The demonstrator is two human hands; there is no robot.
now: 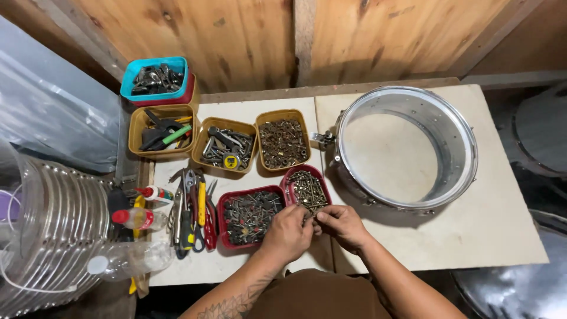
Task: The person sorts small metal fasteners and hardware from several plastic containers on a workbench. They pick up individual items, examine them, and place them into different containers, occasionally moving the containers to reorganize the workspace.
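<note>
Both hands, left hand (287, 232) and right hand (341, 225), meet at the near edge of the screw tray (307, 189), fingers pinched on something small, unidentifiable, beside the drum shell (407, 147).

Teal tub (155, 77) atop a red one; three mustard-yellow trays (283, 140); two red trays (307, 189) of brassy screws; silver drum shell (407, 147); pale counter (496, 224).

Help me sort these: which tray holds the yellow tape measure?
The middle tan tray in the back row, holding wrenches; the tape measure lies at its front edge.
</note>
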